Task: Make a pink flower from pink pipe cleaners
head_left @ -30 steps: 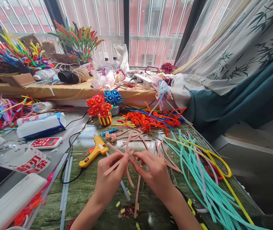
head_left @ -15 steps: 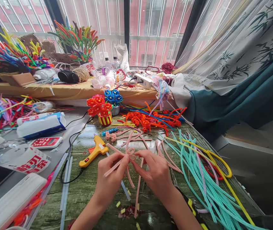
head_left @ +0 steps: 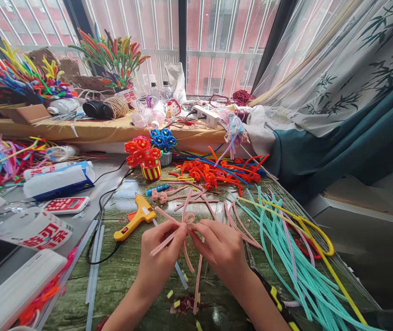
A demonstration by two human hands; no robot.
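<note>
pink stems (head_left: 188,217) sit between the hands, above the table (head_left: 127,276), with a curl showing — likely light, soft and bendy, best pinched at the curl's base. left hand (head_left: 161,243) and right hand (head_left: 222,243) both pinch them there. glue gun (head_left: 137,218) crowds the left — teal stems (head_left: 288,248) the right.

Power strip (head_left: 210,119) and twine roll (head_left: 118,108) on the ledge (head_left: 103,133); leaf-patterned curtain (head_left: 348,78) at right.
</note>
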